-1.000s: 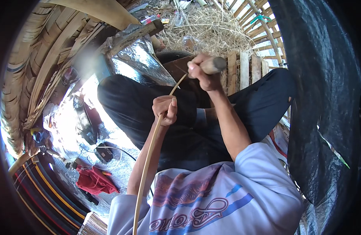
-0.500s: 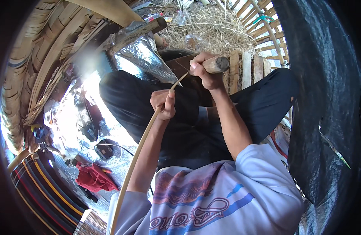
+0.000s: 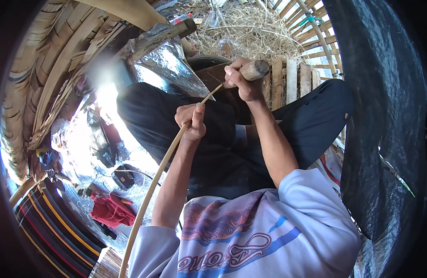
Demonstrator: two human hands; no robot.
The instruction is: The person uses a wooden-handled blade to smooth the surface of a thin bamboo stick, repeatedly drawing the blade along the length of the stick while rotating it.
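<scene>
My left hand [image 3: 191, 122] is closed round a long, thin, pale strip of cane or bamboo [image 3: 151, 192], thumb pressed along it. The strip bends down past my left forearm to the lower edge, and its upper end reaches my right hand [image 3: 244, 84]. That hand is wrapped round a thick, round wooden handle [image 3: 255, 69] whose blunt end points up and to the right. The rest of the handled tool is hidden by my fingers and the dark background. Both hands are above my crossed legs in dark trousers [image 3: 213, 157].
Silvery sheeting [image 3: 169, 69] and a wooden bar [image 3: 160, 39] lie ahead on the left. Dry straw [image 3: 255, 37] and wooden slats [image 3: 291, 81] are beyond my hands. A red cloth [image 3: 110, 209] and a black adapter [image 3: 124, 178] lie at left; black plastic sheeting [image 3: 380, 120] hangs at right.
My left hand has shifted slightly left, and the strip's lower part has moved left with it. My right hand and the wooden handle have moved slightly up and left.
</scene>
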